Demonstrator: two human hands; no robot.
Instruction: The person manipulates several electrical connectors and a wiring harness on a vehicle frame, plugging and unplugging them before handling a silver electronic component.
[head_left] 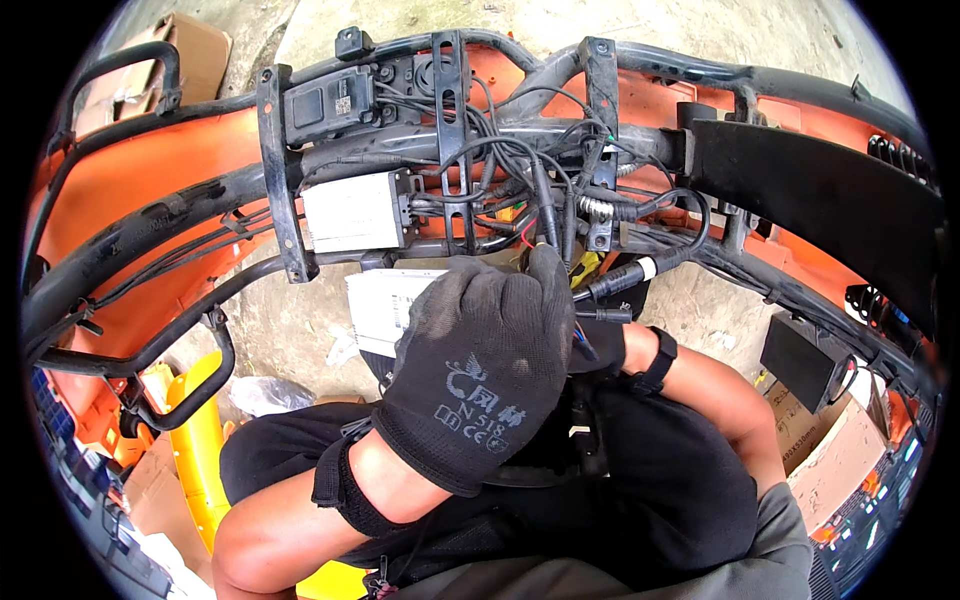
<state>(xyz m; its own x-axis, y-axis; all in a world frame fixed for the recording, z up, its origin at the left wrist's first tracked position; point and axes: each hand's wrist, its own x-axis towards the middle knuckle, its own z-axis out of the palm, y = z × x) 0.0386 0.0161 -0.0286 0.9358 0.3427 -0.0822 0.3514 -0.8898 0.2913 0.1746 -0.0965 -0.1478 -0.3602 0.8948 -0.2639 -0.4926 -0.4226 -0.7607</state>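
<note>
From here I see left hand (485, 370) curled tight, apparently around wires (527, 236) on the frame's (238, 184) near side, seemingly steadying them; right hand (603, 345) mostly hidden, can't tell grip.

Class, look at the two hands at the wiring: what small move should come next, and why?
Probably tilt the left hand slightly aside: its back hides most of the right hand, so what either grips cannot be checked. Going gently seems wise, since a black cable runs down to the left hand and a connector sits close beside it.
</note>
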